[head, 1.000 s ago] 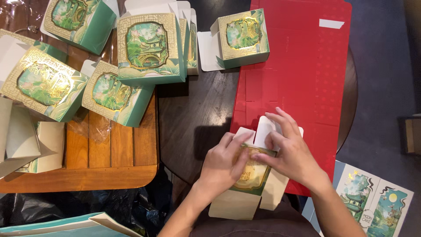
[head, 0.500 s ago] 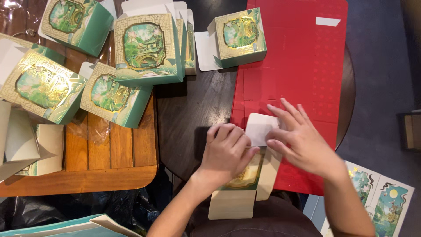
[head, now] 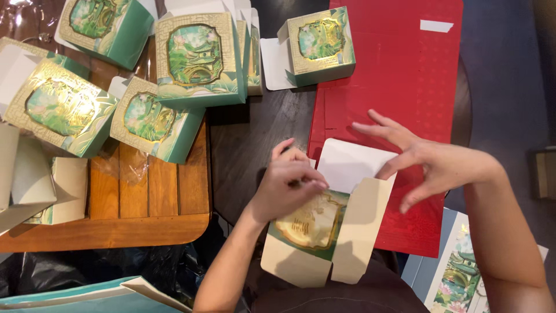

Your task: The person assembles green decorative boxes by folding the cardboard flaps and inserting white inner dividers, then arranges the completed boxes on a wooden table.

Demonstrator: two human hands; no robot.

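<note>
A green and gold gift box (head: 315, 223) with cream flaps lies open over my lap at the table's near edge. My left hand (head: 288, 185) presses on its upper left corner, fingers curled against the side flap and gripping the box there. My right hand (head: 431, 162) hovers with fingers spread just right of the raised white top flap (head: 350, 165), its thumb touching the flap's right edge. Under the right hand lies a flat red cardboard sheet (head: 394, 87).
Several assembled green and gold boxes (head: 197, 55) stand at the back and left, some on a wooden tray (head: 145, 200). Another box (head: 321, 43) sits on the red sheet's far corner. Flat printed cards (head: 463, 275) lie at lower right, a teal bag (head: 75, 295) at lower left.
My right hand has lifted off the box and moved right with fingers spread. The white top flap now stands open and uncovered. The left hand stays on the box's left corner.
</note>
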